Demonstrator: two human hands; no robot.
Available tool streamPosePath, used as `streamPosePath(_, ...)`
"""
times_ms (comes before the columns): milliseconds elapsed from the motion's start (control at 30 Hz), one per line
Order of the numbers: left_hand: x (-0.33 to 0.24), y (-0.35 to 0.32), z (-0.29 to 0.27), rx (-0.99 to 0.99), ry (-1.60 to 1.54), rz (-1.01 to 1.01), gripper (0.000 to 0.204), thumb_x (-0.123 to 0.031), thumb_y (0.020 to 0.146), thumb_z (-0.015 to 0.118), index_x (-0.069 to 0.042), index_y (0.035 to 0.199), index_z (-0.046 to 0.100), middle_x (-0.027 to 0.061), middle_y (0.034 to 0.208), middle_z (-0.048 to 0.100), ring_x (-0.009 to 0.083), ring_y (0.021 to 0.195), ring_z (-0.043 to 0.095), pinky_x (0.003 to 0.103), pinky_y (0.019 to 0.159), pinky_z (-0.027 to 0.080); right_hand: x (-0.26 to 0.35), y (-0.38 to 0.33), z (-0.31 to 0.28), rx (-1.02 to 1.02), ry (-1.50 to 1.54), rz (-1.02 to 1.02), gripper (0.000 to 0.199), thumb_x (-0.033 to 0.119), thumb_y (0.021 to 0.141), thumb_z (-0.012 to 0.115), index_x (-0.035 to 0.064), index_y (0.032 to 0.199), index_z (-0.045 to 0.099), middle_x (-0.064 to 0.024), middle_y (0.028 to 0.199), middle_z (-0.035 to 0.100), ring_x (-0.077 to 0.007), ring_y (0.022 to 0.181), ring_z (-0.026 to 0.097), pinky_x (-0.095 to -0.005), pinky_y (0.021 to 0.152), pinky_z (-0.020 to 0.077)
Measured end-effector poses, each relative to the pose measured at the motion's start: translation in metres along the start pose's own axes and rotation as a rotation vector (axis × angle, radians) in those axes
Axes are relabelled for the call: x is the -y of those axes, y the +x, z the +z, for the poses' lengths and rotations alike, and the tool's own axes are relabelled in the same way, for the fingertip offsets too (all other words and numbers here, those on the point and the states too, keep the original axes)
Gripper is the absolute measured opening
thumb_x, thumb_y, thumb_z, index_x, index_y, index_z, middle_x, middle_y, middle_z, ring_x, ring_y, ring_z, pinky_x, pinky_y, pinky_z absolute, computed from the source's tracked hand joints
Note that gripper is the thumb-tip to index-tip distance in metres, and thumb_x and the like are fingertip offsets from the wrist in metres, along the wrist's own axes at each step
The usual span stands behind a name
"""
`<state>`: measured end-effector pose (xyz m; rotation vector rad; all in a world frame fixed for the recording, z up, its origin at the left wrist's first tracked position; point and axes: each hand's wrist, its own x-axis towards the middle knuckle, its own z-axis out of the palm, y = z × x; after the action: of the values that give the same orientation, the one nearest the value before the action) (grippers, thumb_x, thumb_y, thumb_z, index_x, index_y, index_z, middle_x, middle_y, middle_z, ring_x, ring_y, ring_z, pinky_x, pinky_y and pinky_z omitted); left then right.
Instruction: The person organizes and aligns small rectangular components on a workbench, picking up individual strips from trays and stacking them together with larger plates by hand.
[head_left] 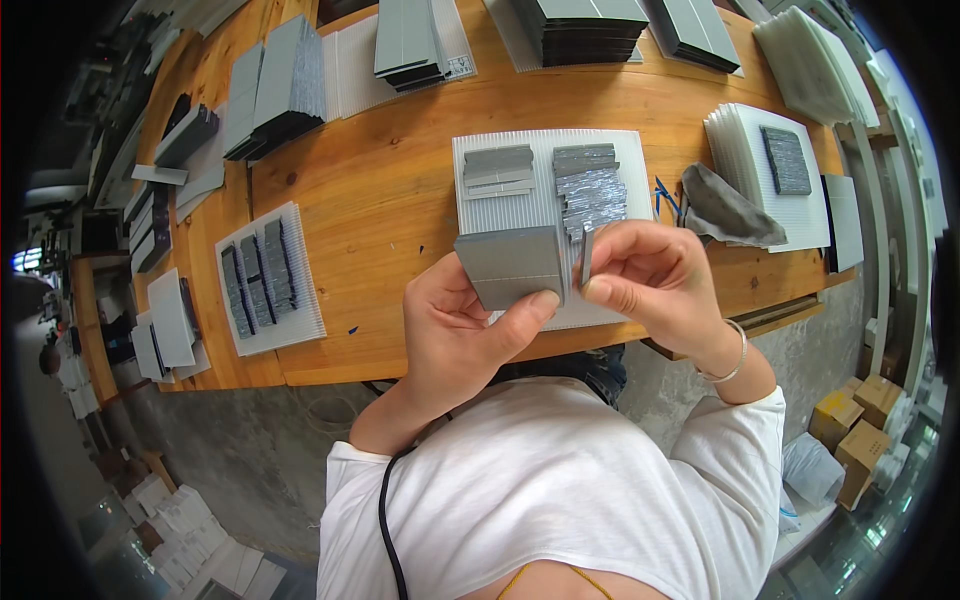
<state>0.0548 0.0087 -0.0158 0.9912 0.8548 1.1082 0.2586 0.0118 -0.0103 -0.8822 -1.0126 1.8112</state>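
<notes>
My left hand (pixel 455 325) grips a flat grey rectangular panel (pixel 508 265), its thumb pressed on the face near the lower right corner. Close by the panel's right edge, my right hand (pixel 665 280) pinches a narrow grey strip (pixel 587 250) between thumb and fingers. Whether strip and panel touch, I cannot tell. Under both hands lies a white ribbed sheet (pixel 544 180) on the wooden table. It carries a few flat grey pieces (pixel 498 160) at its left and a pile of shiny silver-grey strips (pixel 592 190) at its right, partly hidden by my hands.
Left on the table (pixel 370 220), another ribbed sheet (pixel 313 318) bears three rows of dark grey strips (pixel 275 265). A grey cloth (pixel 725 205) and blue scraps (pixel 668 195) lie right, beside stacked white sheets (pixel 735 150). Stacks of grey panels (pixel 580 30) stand along the far side.
</notes>
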Motion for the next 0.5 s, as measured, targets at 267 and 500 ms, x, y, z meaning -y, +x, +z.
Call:
streamPosePath(267,-0.002,0.005,0.0,-0.069,-0.083,-0.015,0.029,-0.003,0.079,0.066,0.003,0.107,0.06,0.0099,0.091,0.064,0.0129,0.078,0.062,0.028,0.066,0.054,0.039,0.001,-0.019,0.025,-1.348,-0.498,0.024,0.0,0.072,0.071,0.0049,0.094,0.063,-0.0093,0.088,0.063,-0.0234,0.08,0.06,-0.0317,0.071,0.0504)
streamPosePath(500,0.001,0.007,-0.002,-0.045,-0.074,-0.015,0.031,-0.004,0.079,0.066,0.003,0.108,0.06,0.0093,0.091,0.064,0.0127,0.078,0.062,0.028,0.066,0.054,0.044,0.003,-0.015,0.107,-1.662,-0.297,0.013,0.003,0.077,0.066,0.0026,0.088,0.058,-0.0081,0.088,0.056,-0.0255,0.092,0.055,-0.0349,0.079,0.047)
